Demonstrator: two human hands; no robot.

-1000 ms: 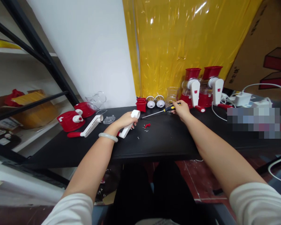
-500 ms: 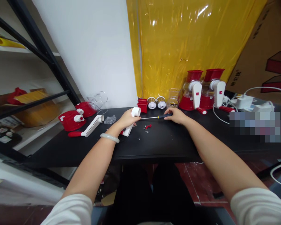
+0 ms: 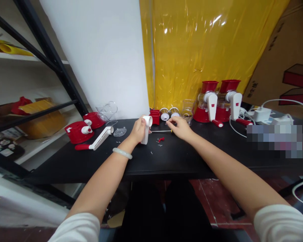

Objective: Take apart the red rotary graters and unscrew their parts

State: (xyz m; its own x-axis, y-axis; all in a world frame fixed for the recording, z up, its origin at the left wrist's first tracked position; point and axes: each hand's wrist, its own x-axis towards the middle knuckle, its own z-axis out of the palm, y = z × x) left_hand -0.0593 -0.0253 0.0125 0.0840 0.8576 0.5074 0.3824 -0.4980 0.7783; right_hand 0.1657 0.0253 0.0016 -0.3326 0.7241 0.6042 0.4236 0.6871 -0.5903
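Clamped the left hand (image 3: 138, 130) around a white crank handle (image 3: 146, 129), held upright on the black table (image 3: 181, 154). Laid the right hand (image 3: 179, 128) over the screwdriver (image 3: 158, 131) handle at 3 o'clock of the crank (fingers curled, true grip impossible to tell), shaft pointing to 9 o'clock. Saw a small red part (image 3: 161, 138) and loose screws (image 3: 159, 145) at 6 o'clock of the shaft.

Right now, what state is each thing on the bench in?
white crank: stood on end, gripped by the left hand.
screwdriver: level, tip toward the white crank, handle in the right hand.
spare crank: lying flat, untouched.
grinders: both upright, cranks fitted.
clear cup: upright.
red clip: loose, between the hands.
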